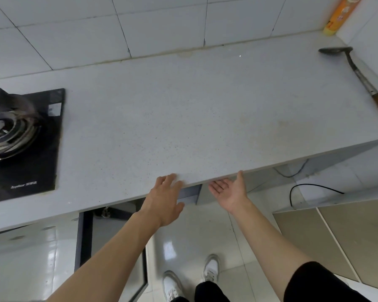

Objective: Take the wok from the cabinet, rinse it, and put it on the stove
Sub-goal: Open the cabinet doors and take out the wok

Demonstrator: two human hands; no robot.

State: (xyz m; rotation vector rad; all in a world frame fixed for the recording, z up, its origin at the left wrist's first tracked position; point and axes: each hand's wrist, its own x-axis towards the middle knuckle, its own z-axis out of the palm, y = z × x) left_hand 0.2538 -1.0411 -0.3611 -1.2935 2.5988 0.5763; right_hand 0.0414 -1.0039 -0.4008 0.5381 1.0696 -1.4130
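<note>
At far left we note the stove [20,136], a black glass hob with white lettering near its lower edge, too blurred to read. At lower centre, the left hand [165,200] rests fingers spread on the surface [183,118] edge, grasping nothing; the right hand [229,192] is palm-up, released, just below that edge. A spatula [358,77] and an orange bottle [339,15], label illegible, sit upper right. We see no wok.

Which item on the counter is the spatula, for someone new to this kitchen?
Follow the pale countertop to its far right end, opposite the black stove. The spatula lies there, dark blade toward the wall. Unlike the upright orange bottle behind it, it lies flat, with a brown handle.
</note>
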